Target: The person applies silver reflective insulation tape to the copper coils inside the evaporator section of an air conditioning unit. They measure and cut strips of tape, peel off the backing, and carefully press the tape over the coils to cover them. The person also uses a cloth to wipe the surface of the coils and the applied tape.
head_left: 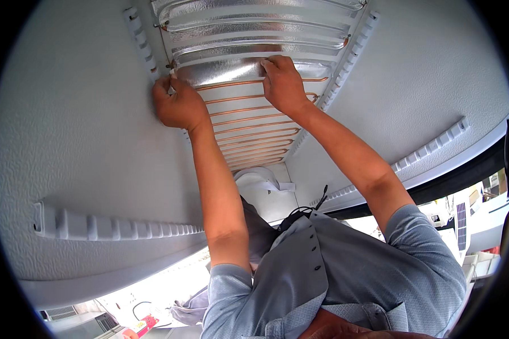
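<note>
My left hand (181,104) is closed in a pinch at the left end of a shiny foil strip (226,72), with a small white bit (173,72) at its fingertips; what exactly it grips is hidden. Thumb and forefinger of my right hand (287,85) are pressed together against the foil farther right, their other fingers curled. Anything between them is too small to make out. Beyond the hands, foil covers several looped tubes (260,42) on the panel. Nearer me, a row of bare copper tubes (249,117) runs across the same panel.
White notched rails (345,65) flank the panel, and more ribbed rails (113,227) line the textured white side walls (79,130). Among the nearer things are a curved white part (260,179) and black cables (322,198). A bright work area with equipment shows past the cabinet's edge.
</note>
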